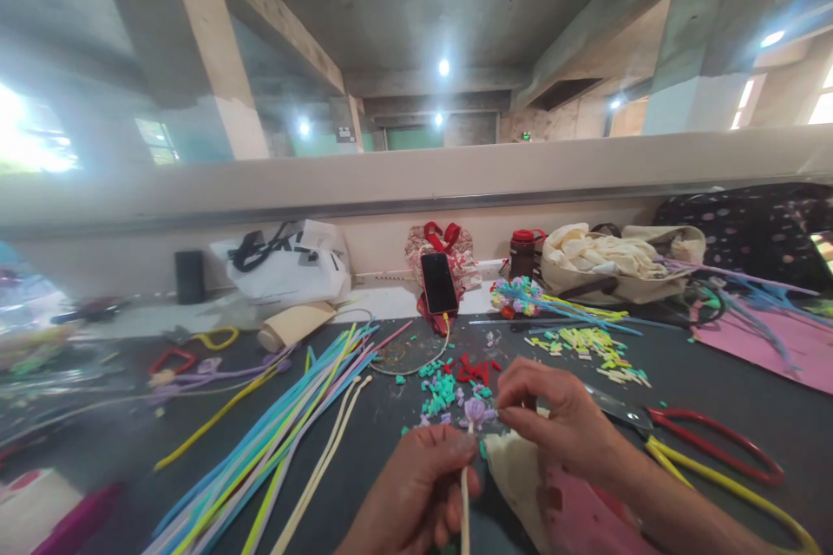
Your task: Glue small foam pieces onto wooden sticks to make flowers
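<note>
My left hand [423, 481] is closed, thumb and fingers pinching a cream fuzzy stem [464, 507] that stands roughly upright. At the stem's top sits a lilac flower-like cluster [477, 410] of small pieces. Close by on the right, my right hand [553, 408] has thumb and fingertips pressed together at the cluster's edge; whatever is between them is too small to make out. Behind the cluster, short teal pieces [437, 390] and red pieces [474, 369] lie scattered on the dark table [364, 451]. Short yellow pieces [589, 345] are heaped farther right.
Long coloured fuzzy stems [279, 429] lie at left, with cream stems [325, 460] beside them. Red-and-yellow-handled scissors [716, 442] rest at right. A phone [439, 283] leans on a patterned bag [465, 251]. Finished-looking flower stems [521, 295] lie near a bottle [522, 256].
</note>
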